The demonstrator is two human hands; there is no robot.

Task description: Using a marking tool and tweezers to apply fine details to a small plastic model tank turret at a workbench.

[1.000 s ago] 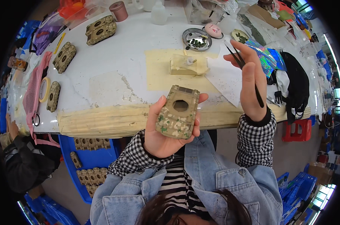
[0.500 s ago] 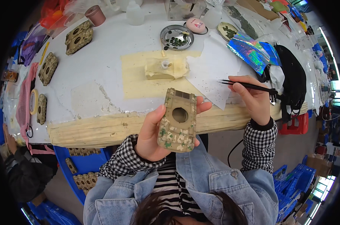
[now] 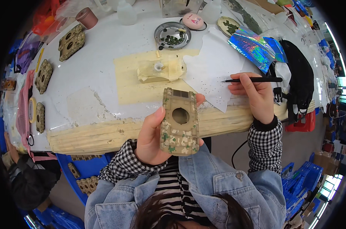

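One broad white tabletop spreads beyond both grips, its near edge padded with a long cream tape-covered strip that a lowered wrist could well bump. Past and left of the left grip, a wide bare stretch gives open room. Right of the right grip, a black fabric bag crowds the space, so sideways travel there seems short.

A boxy tan, green and white pixel-camouflage vehicle hull, probably hard plastic or metal, lies in the left hand at the table's near edge. That grip is closed around it: the thumb presses its left flank and fingertips show along its right. It should handle as stiff and fairly light, smooth enough to slip from a weak pinch. The long flanks look the safest hold; the patterned top and the rim of its round opening seem likelier to scuff.

Beyond the left grip sits a cream tape-wrapped block, apart from the hull. Slim black pointed tweezers are pinched in the right hand, tips pointing left; those fine ends probably bend easily.
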